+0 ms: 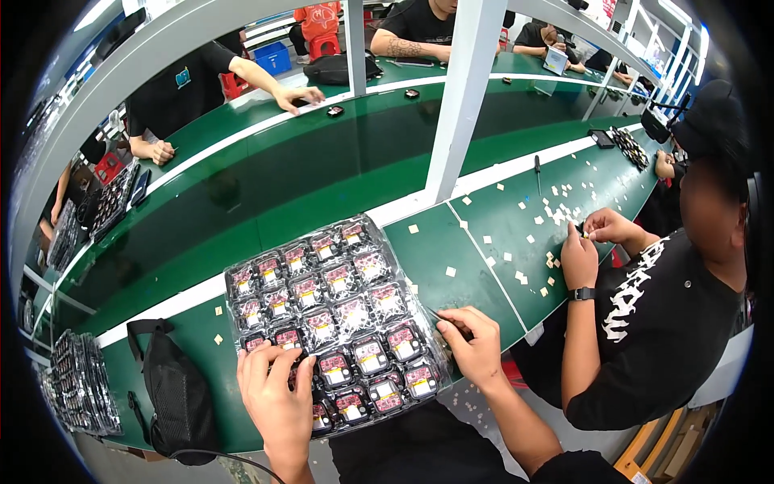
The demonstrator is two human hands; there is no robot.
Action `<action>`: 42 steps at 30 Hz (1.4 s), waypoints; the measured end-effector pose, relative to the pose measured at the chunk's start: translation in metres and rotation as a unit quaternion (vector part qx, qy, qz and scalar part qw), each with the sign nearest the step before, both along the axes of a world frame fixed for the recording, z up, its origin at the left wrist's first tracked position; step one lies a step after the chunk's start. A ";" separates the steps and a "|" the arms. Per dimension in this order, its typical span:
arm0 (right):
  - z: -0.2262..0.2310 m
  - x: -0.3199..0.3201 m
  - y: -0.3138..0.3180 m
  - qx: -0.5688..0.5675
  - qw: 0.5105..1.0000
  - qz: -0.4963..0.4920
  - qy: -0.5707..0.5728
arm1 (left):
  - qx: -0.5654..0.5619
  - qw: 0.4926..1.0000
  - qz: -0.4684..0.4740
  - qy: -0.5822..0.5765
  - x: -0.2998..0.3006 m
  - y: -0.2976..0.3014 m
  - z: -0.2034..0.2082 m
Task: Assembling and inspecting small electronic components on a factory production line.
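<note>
A clear plastic tray [377, 230] lies tilted in front of me, its pockets filled with several small black square devices [371, 355] with pink-and-white faces and yellow marks. My left hand [276, 395] rests over the tray's near left part, fingers apart and touching the devices there; its palm hides some pockets. Beside the tray's right edge is my right hand [476, 347], closed around a thin dark pointed tool [436, 314]. Most of that tool is covered by my fingers, so its exact kind is unclear.
A black bag [179, 395] and stacked filled trays [81, 383] lie at left. Past the tray runs a dark green conveyor belt [322, 169] beside a white post [463, 105]. At right a co-worker [645, 323] handles something small among scattered pale squares [556, 214]; a screwdriver [538, 164] lies beyond.
</note>
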State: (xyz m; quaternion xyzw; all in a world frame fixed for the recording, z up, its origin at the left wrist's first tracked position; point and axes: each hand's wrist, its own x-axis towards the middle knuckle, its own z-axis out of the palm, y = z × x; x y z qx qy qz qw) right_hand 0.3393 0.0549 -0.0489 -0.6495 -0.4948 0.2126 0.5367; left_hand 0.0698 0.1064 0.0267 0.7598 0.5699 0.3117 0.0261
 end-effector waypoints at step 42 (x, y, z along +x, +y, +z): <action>-0.001 0.003 -0.002 0.021 0.999 0.022 -0.044 | 0.023 0.986 -0.084 0.140 -0.002 -0.018 0.006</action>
